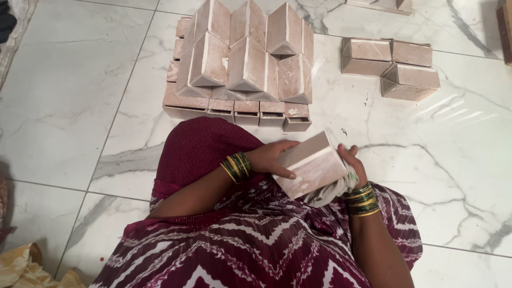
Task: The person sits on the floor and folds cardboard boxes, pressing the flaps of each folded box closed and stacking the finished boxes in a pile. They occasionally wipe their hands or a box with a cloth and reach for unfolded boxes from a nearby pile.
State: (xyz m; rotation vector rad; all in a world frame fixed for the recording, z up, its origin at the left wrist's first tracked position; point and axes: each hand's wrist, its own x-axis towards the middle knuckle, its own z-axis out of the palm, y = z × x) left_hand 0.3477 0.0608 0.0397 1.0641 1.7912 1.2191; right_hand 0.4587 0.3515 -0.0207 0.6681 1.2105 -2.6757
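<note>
I hold a pale pink rectangular block (312,166) over my lap. My left hand (272,158) grips its left end, thumb under and fingers on top. My right hand (352,165) presses a crumpled grey-white cloth (333,193) against the block's right end. Green and gold bangles (237,166) ring both wrists. My lap is covered by maroon cloth with a zigzag pattern (250,245).
A stack of several similar pink blocks (242,64) stands on the white marble floor (80,106) just ahead of my knee. Three more blocks (392,66) lie to the right. Another block (384,5) sits at the top edge. Yellow fabric (21,266) lies bottom left.
</note>
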